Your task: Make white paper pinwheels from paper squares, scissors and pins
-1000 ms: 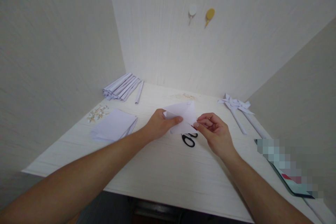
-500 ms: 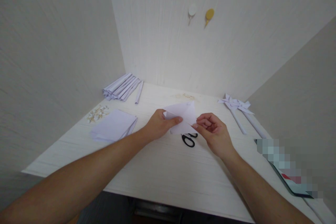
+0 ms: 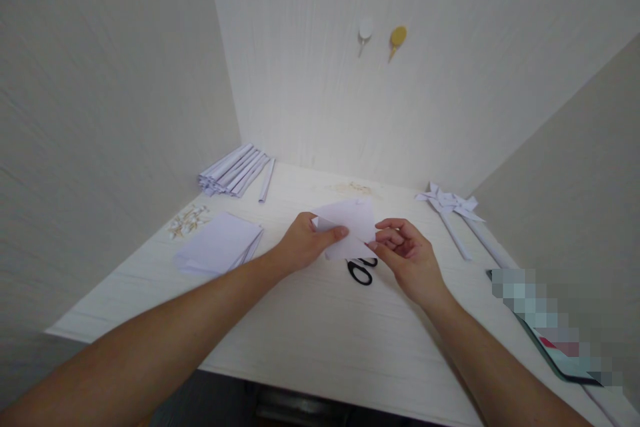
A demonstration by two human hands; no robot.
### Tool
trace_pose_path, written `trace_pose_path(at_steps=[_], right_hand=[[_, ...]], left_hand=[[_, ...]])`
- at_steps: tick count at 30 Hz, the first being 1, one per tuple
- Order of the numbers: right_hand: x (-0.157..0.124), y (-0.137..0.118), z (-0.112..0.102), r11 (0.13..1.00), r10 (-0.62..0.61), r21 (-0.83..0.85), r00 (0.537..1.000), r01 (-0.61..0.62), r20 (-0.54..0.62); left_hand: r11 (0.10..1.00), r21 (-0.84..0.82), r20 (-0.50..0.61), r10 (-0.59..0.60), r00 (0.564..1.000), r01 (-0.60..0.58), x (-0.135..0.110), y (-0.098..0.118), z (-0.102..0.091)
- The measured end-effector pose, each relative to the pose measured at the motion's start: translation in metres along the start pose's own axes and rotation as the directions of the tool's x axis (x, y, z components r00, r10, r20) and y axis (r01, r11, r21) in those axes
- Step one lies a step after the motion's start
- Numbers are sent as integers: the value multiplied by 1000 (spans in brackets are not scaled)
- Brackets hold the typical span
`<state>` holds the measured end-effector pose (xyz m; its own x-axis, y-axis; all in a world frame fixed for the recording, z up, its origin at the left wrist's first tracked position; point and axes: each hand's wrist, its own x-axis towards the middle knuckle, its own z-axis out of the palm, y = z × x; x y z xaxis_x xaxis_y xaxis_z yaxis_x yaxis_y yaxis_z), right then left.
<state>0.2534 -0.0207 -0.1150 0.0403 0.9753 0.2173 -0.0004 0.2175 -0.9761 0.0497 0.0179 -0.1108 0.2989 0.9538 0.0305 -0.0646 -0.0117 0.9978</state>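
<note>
A white paper square (image 3: 350,213) with slits and a lifted, bent-over flap is held above the table. My left hand (image 3: 307,240) is closed on its left side, thumb on top and fingers hidden beneath. At the right edge, the thumb of my right hand (image 3: 407,253) presses on the paper, its other fingers curled close to the edge. Partly covered by the paper, scissors (image 3: 360,273) with black handles lie on the table below. To the left rests a stack of white paper sheets (image 3: 217,243).
Cotton swabs (image 3: 187,220) lie loose beside the stack. Several rolled paper sticks (image 3: 233,170) are piled at the back left. Paper pinwheels (image 3: 445,200) on paper sticks lie at the right, behind a dark-edged, pixelated flat object (image 3: 545,347). Two hooks (image 3: 399,37) are on the wall.
The whole view has shifted slightly, so everything sits a little lower. My right index finger appears slightly farther from the paper's edge; my left hand keeps its hold.
</note>
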Motion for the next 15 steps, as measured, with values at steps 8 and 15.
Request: trace_pose_path(at_steps=[8,15], right_hand=[[-1,-2,-1,1000,22,4,1000,-22,14],[-1,-2,1,1000,2,-2,1000,-2,15]], left_hand=[[1000,10,0,11,1000,-11,1,-2,0],[999,44,40,18,999,-20,1,-2,-3]])
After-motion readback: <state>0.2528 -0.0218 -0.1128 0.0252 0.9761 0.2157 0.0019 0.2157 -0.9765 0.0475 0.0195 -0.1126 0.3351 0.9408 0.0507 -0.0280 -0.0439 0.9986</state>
